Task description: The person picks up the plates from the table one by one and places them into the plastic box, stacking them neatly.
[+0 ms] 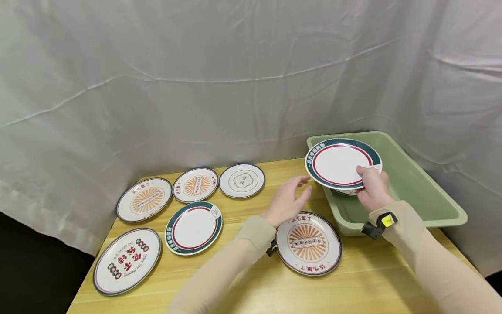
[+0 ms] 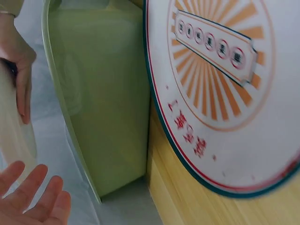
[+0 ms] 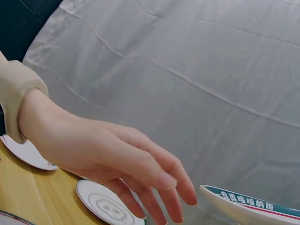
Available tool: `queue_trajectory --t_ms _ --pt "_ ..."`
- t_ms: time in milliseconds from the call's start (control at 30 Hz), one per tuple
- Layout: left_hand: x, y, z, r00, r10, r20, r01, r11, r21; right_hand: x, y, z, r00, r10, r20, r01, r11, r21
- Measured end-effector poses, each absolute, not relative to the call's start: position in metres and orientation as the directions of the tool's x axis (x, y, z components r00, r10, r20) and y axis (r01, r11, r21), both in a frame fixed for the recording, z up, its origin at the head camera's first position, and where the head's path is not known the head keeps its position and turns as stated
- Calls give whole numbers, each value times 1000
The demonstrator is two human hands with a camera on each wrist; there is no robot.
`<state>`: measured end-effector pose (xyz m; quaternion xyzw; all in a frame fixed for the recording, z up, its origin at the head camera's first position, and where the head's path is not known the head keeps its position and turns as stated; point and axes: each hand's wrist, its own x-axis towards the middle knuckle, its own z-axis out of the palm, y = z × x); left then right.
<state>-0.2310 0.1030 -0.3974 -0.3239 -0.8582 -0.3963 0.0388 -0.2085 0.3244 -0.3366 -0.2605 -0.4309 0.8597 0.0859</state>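
Note:
My right hand pinches a white plate with a dark green rim and red ring, thumb on its upper face. It holds the plate over the left side of a green plastic tub. Under it shows the edge of another plate, mostly hidden. My left hand is nearest the held plate's left edge, fingers loosely extended, with a gap between them in the right wrist view. Below the left hand, a plate with an orange sunburst lies on the table.
On the left of the wooden table lie several more plates: two sunburst plates, a small floral-outline plate, a green-rimmed plate and a large red-lettered plate. A grey curtain hangs behind.

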Motion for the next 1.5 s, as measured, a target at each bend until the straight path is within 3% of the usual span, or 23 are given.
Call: queue_trajectory --t_ms 433,667,1067,1300,1500 --pt "-221 134 -390 -633 712 303 768 530 360 -222 356 -339 -820 385 -424 121 -607 -785" --pt "-217 145 -393 -540 780 316 841 486 238 -232 371 -341 -780 422 -462 136 -606 -784" --pt "-217 156 -402 -494 827 266 869 461 180 -254 400 -360 -745 399 -534 241 -585 -774" --pt "-220 160 -407 -430 865 259 903 420 94 -266 413 -375 -759 355 -546 283 -575 -767" --pt "-220 162 -411 -422 869 257 907 407 110 -269 424 -389 -755 331 -566 300 -593 -747"
